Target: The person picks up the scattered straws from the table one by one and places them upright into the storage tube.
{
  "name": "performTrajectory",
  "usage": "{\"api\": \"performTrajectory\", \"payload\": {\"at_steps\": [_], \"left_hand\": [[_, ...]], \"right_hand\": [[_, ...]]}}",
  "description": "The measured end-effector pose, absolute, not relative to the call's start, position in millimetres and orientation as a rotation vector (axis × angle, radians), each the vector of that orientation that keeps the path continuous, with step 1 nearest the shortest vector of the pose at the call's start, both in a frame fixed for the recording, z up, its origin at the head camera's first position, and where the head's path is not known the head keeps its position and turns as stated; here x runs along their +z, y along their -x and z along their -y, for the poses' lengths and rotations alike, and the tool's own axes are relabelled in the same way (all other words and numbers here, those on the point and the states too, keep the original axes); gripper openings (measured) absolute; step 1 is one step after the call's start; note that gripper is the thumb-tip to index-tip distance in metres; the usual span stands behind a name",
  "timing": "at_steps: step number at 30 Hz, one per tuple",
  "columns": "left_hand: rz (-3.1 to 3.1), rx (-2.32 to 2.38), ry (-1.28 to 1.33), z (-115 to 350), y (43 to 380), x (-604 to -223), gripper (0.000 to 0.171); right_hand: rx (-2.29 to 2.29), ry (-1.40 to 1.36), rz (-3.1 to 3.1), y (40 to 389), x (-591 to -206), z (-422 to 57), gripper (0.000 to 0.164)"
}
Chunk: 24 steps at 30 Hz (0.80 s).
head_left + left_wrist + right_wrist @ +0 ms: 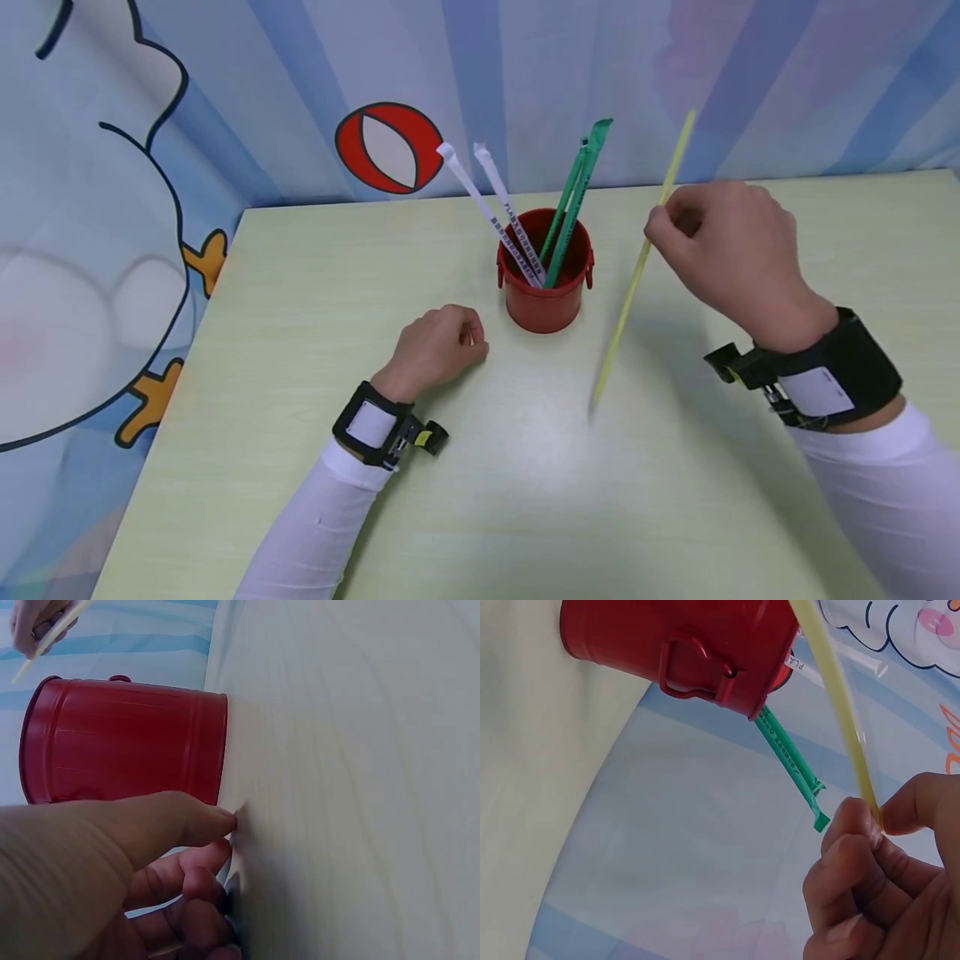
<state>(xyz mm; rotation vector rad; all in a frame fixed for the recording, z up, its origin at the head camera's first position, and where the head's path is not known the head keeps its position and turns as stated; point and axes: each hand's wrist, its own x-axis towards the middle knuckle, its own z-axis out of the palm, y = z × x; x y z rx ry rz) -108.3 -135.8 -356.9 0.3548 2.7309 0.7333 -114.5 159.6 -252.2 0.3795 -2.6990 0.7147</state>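
Between thumb and fingertips my right hand [738,250] pinches a long yellow drinking straw [633,287] at its upper part, to the right of a red bucket [543,307]. The straw slants, lower end toward me; clear film shows along it in the right wrist view. Two white-wrapped straws [480,204] and two green-wrapped straws [573,204] lean in the bucket. My left hand [438,346] rests on the table just left of the bucket, fingers loosely curled, nothing held. In the left wrist view the bucket wall [135,739] stands beyond the left thumb.
A pale wooden table [360,258] carries the bucket. Behind it hangs a blue striped cloth backdrop [585,75] with a printed red and white ball [388,148]. Small handles [694,667] stick out from the bucket's sides.
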Motion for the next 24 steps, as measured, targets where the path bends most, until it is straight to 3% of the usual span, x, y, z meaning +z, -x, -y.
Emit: {"api": "performTrajectory", "payload": {"at_steps": [24], "left_hand": [[-2.742, 0.721, -0.361, 135.8, 109.2, -359.8, 0.011]], "right_hand": [[0.634, -0.452, 2.479, 120.6, -208.7, -162.8, 0.032]]}}
